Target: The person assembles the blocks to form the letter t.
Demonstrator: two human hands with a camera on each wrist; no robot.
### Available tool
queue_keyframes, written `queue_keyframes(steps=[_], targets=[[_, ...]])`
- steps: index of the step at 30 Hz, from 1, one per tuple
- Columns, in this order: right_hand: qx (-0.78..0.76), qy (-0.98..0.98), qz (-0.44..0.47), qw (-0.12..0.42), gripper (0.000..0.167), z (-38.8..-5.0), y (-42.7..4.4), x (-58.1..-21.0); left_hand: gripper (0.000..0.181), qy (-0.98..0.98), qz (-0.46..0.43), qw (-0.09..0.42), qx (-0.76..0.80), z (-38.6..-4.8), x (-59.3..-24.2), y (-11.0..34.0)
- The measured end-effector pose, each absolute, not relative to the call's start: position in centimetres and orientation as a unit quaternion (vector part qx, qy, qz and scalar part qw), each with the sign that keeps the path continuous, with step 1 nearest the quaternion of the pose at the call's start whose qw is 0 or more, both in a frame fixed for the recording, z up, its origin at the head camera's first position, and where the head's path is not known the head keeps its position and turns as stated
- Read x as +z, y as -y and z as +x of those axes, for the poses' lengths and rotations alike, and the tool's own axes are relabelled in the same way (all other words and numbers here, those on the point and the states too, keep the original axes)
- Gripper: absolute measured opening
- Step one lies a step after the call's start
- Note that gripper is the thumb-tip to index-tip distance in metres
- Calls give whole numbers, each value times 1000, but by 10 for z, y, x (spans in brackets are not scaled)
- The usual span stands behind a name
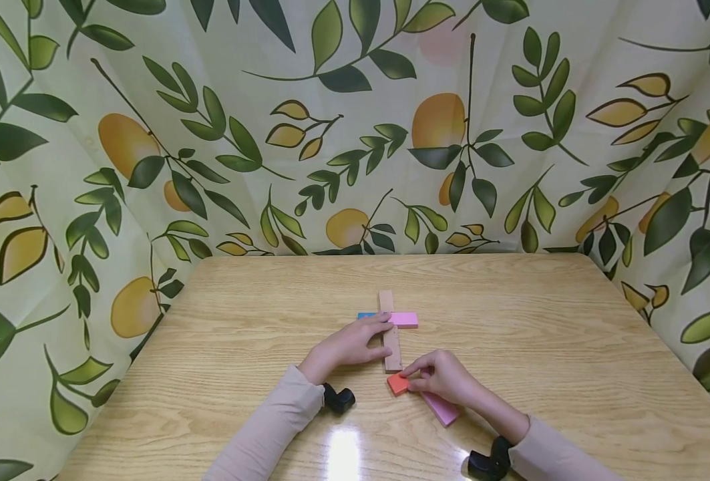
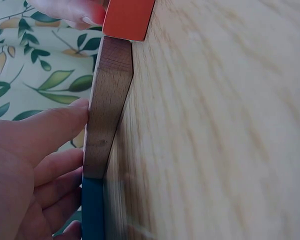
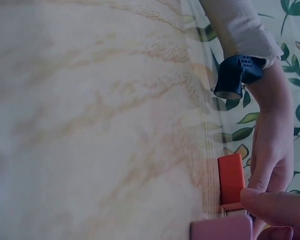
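Note:
My left hand (image 1: 351, 342) lies over the left side of a cross of flat blocks, its thumb (image 2: 65, 120) touching the edge of the plain wooden block (image 1: 393, 351). The fingertips reach over the joint where a blue block (image 1: 365, 315) and a pink block (image 1: 405, 320) meet the wooden column, partly hiding it. Between thumb and index finger, my right hand (image 1: 446, 377) pinches a small orange-red block (image 1: 397, 384) at the lower end of that column. Partly under the right hand is a second pink block (image 1: 440, 409), slanting on the table.
Another plain wooden block (image 1: 386, 299) forms the top of the cross. The wood-grain table (image 1: 240, 314) extends around the blocks. A leaf-and-fruit patterned cloth (image 1: 355, 153) hangs behind and at both sides. Each wrist wears a black device, seen at the left (image 1: 338, 399) and right (image 1: 489, 459).

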State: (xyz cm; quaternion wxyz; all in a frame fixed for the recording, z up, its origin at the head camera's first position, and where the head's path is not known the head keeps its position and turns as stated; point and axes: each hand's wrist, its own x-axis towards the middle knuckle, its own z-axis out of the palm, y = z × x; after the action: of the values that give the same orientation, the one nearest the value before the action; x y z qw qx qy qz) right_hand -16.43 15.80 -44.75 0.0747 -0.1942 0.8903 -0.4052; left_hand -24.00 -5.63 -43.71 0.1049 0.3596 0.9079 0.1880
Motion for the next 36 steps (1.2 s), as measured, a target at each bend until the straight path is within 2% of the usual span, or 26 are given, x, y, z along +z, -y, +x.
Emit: queue_keyframes(steps=[8,17,36], targets=[[-410,-890,-181,86,16,-165,-157,-446,56,-910,354,110,186,-239,-436,56],[-411,-887,-200,74,17,-165,-157,-447,56,-909,351,114,193,-239,-435,56],[-438,-875,-191,80,26,-161,-164,-444,55,-910,349,114,190,-238,-435,56]])
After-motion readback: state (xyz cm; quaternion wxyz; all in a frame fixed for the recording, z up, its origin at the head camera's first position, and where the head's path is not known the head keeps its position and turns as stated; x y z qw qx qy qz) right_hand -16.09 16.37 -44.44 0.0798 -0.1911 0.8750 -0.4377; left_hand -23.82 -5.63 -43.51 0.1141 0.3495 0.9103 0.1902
